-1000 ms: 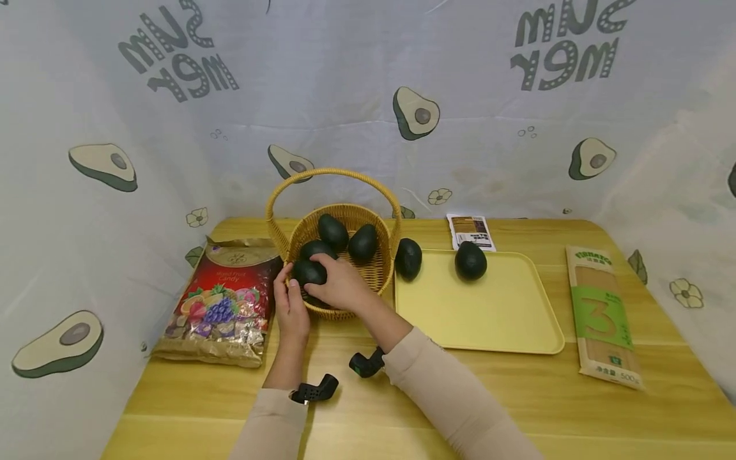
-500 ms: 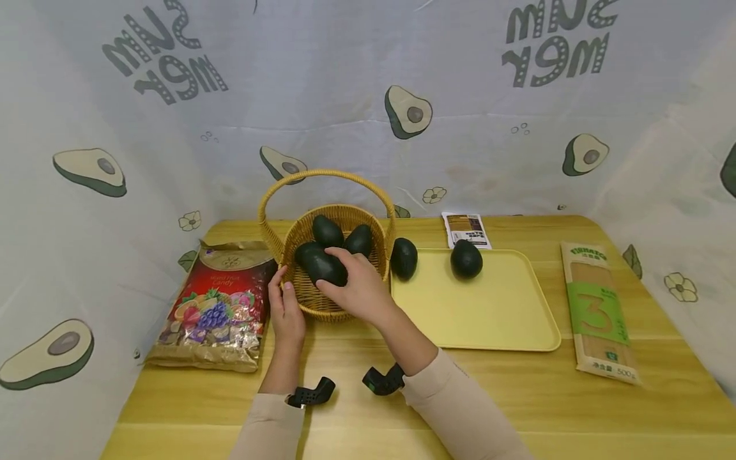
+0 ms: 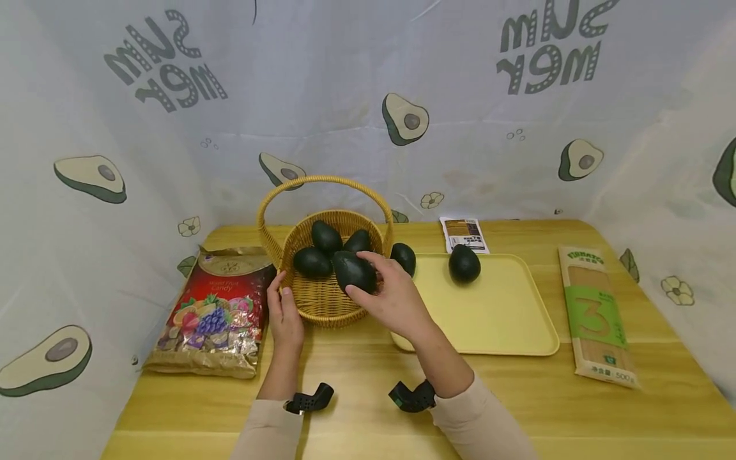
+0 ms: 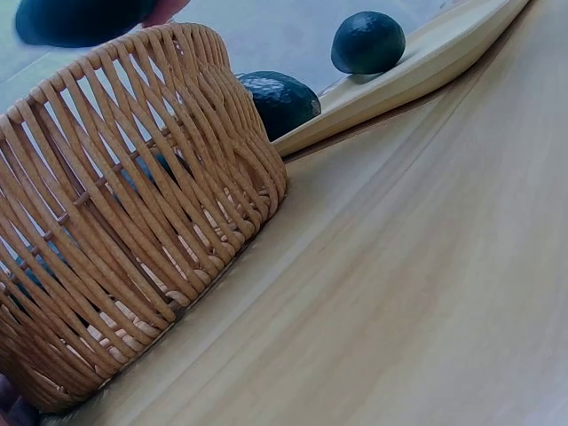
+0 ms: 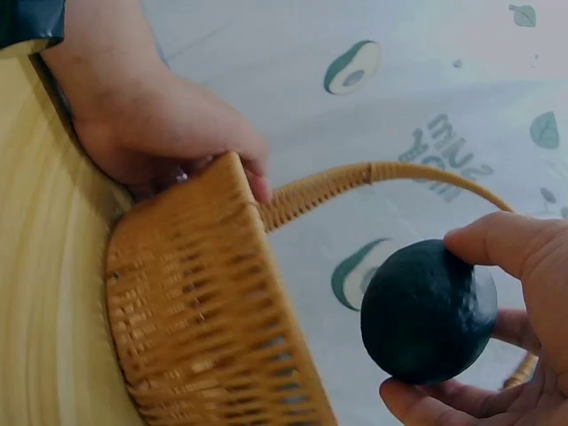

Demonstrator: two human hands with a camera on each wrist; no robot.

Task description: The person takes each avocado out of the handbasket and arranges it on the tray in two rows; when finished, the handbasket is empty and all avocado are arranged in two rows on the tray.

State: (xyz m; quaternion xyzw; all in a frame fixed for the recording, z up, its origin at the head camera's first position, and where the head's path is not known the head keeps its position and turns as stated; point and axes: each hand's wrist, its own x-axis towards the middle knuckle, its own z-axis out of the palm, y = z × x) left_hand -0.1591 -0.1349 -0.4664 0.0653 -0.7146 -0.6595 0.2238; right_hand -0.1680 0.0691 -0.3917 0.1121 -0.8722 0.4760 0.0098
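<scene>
My right hand pinches a dark green avocado over the right side of the yellow wicker basket. Thumb and fingers wrap that avocado in the right wrist view, above the rim. My left hand holds the basket's near left rim, and a finger hooks over the edge in the right wrist view. Inside lie three visible avocados, one of them a left avocado. Another avocado sits right of the basket, partly hidden by my right hand, and a further avocado rests on the yellow tray.
A red and gold candy bag lies left of the basket. Behind the tray is a small white-and-brown packet. The noodle pack lies at the right. A patterned curtain closes off the table's back.
My right hand has lifted one avocado from the basket's left front and carried it rightward. My left hand has stayed at the rim.
</scene>
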